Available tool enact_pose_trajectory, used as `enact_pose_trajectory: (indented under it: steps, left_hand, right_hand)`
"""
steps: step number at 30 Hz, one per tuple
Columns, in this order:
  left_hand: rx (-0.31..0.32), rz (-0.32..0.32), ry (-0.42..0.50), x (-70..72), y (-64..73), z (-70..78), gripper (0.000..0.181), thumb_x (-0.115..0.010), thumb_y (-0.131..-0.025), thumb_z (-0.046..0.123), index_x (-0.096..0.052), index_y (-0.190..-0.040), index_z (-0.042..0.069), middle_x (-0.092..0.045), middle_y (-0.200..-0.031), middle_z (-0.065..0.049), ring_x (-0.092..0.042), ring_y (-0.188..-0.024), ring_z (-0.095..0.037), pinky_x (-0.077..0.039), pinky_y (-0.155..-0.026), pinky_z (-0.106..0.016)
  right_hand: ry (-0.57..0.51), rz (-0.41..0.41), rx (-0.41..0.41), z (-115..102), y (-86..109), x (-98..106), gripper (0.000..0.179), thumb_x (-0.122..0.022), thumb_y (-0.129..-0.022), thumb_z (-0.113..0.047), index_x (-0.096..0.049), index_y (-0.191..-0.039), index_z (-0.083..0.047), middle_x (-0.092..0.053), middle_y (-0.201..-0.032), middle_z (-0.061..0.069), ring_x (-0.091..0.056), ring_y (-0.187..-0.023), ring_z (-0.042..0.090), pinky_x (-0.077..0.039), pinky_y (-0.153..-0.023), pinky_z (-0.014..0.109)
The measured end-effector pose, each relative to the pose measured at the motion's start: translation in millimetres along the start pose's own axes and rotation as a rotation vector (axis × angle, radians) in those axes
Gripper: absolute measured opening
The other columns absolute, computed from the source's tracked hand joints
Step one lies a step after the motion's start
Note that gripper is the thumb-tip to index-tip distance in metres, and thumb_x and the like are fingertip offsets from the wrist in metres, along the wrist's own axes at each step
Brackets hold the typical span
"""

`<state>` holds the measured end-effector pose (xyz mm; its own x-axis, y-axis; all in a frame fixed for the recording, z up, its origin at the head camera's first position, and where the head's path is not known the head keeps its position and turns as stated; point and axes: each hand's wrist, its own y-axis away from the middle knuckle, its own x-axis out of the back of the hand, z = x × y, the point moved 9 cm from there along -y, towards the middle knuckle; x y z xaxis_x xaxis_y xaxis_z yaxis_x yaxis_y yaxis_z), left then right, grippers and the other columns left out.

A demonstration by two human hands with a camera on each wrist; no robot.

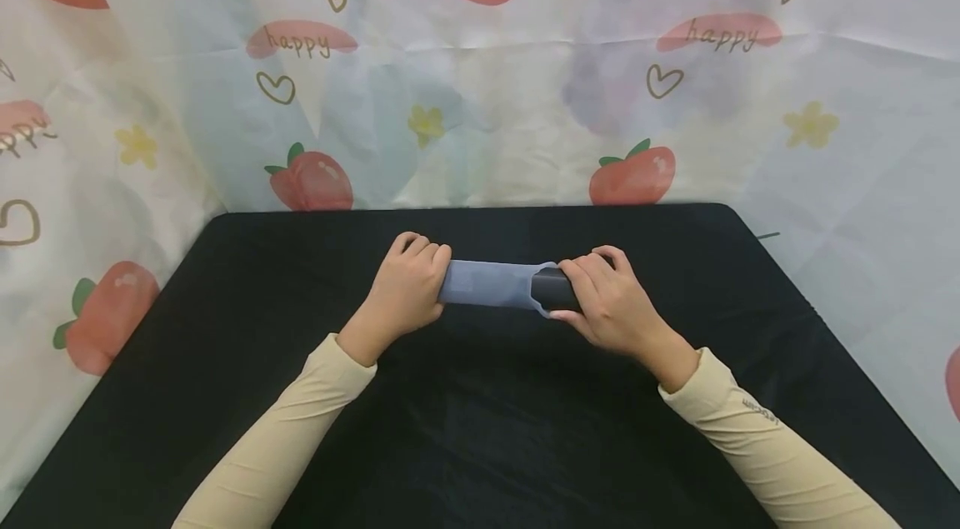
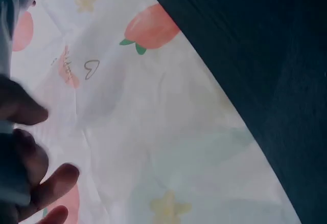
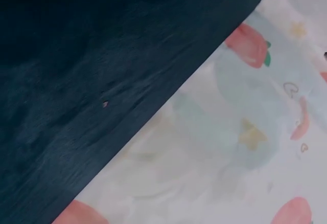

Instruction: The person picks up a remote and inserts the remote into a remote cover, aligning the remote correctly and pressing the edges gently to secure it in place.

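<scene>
In the head view a blue-grey sleeve (image 1: 489, 284) with a wavy, flared mouth lies level between the two hands, above the black table. My left hand (image 1: 408, 283) grips its left end. From the mouth on the right comes a smooth black bar-shaped object (image 1: 553, 289), its kind not shown. My right hand (image 1: 609, 296) holds that object right by the sleeve's rim, thumb below and fingers over the top. The object's far end is hidden by the right hand. Curled fingers (image 2: 53, 188) of the left hand show at the left edge of the left wrist view.
A black-covered table (image 1: 480, 429) spreads below both arms. Behind it and along its sides hangs a pale curtain (image 1: 480, 129) printed with fruit, hearts and flowers. The right wrist view holds only the table cover (image 3: 102, 81) and curtain (image 3: 204, 173).
</scene>
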<state>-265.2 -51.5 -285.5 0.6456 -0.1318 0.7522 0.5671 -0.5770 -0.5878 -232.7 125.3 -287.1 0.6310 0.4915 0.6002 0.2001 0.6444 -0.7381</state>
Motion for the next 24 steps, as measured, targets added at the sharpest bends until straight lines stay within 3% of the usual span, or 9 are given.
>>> enact_pose_trajectory:
  steps: [9, 24]
  left_hand:
    - [0.019, -0.002, 0.009, -8.4, -0.4, 9.2, 0.023, -0.069, -0.059, 0.015, -0.054, -0.074, 0.007, -0.062, -0.065, -0.005, -0.057, -0.068, -0.022, -0.044, -0.083, -0.038]
    - [0.042, 0.012, 0.029, -12.6, -0.5, 21.8, 0.023, -0.069, -0.057, 0.014, -0.054, -0.073, 0.008, -0.061, -0.063, -0.003, -0.057, -0.067, -0.020, -0.045, -0.083, -0.037]
  right_hand:
    - [-0.069, -0.012, -0.020, -6.9, 0.6, -5.8, 0.061, -0.033, -0.098, -0.048, -0.056, -0.100, 0.008, -0.057, -0.085, 0.018, -0.053, -0.077, 0.031, -0.044, -0.077, 0.049]
    - [-0.090, -0.030, -0.057, -12.9, 6.2, -14.1, 0.062, -0.033, -0.099, -0.047, -0.055, -0.101, 0.010, -0.056, -0.086, 0.018, -0.054, -0.079, 0.030, -0.044, -0.077, 0.047]
